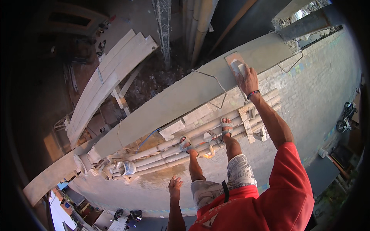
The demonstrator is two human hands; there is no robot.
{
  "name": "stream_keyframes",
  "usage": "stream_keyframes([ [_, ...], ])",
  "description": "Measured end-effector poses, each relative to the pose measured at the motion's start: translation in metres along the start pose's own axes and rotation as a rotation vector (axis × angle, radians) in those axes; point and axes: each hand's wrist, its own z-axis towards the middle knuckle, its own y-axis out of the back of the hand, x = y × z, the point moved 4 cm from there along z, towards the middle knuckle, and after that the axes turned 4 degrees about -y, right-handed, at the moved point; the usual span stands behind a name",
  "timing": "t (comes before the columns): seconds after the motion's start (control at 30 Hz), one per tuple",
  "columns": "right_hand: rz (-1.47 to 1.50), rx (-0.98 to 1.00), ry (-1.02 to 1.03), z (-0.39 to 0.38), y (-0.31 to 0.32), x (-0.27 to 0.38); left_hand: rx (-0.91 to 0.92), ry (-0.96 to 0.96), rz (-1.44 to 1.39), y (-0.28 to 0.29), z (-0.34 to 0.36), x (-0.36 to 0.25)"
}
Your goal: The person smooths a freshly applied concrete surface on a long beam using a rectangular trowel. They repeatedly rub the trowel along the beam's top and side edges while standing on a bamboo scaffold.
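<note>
My right hand (248,80) grips the handle of a flat plastering float (232,60). The float lies against the smooth grey cement band (173,94) that runs along the top of the wall. Lower down, my left hand (175,186) hangs beside my leg, fingers loosely bent and partly apart, holding nothing. Both sandalled feet stand on a row of bamboo poles (162,156). Between the feet a trowel (208,138) rests on the poles, its details small. Farther left on the poles sits a cement-stained bucket (126,168).
Bent wires (219,86) stick out of the cement band. Curved pale boards (102,82) stand beyond it at the left, over a dark drop. A wooden crosspiece (246,125) is fixed over the poles. Far below are paving and a parked motorbike (345,118).
</note>
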Motion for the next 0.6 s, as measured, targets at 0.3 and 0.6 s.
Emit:
stream_keyframes([
  [0.3,-0.081,-0.080,-0.090,0.044,0.001,-0.001,0.030,0.146,-0.020,-0.012,-0.001,0.019],
  [0.6,-0.088,-0.078,-0.019,0.055,-0.009,0.024,0.027,0.107,-0.001,-0.037,0.003,0.006],
])
